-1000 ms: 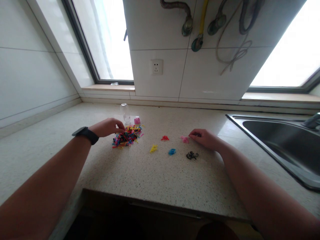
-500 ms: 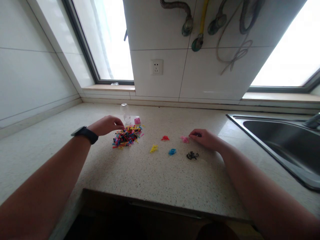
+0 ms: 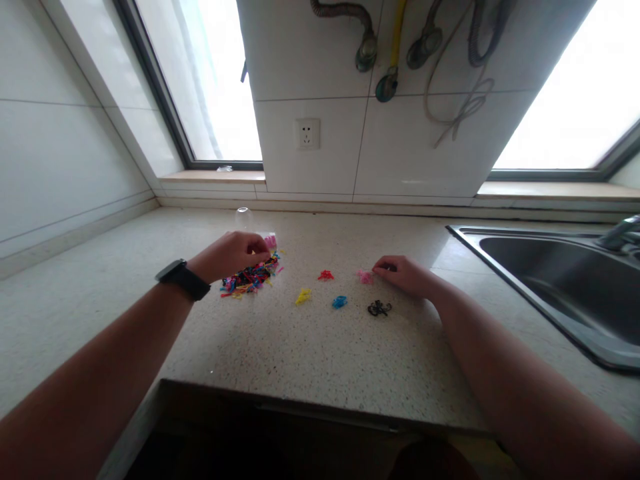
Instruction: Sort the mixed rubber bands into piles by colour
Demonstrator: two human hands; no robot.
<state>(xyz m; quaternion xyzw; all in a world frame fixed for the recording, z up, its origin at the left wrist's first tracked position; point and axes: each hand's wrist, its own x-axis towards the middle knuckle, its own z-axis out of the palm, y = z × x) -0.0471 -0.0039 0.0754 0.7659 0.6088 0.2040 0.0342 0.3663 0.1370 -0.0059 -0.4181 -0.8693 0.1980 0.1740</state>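
Now left hand (image 3: 231,255) pinched over mixed pile (image 3: 249,277), grip contents unclear; right hand (image 3: 406,275) curled beside pink heap (image 3: 365,276), sorting colours apart.

The counter (image 3: 310,347) lies bare and open from its near edge up to the row of small coloured clusters, so a hand could cross there freely. Across the middle sit the yellow cluster (image 3: 303,297), the blue cluster (image 3: 339,302), the black cluster (image 3: 379,308), the red cluster (image 3: 325,275) and the pink cluster (image 3: 365,277), each apart from the next with narrow gaps between. The mixed pile (image 3: 249,277) blocks the left part, with a clear jar (image 3: 243,217) just behind it. Behind the clusters the counter runs bare to the wall. The sink (image 3: 560,280) cuts off the right side
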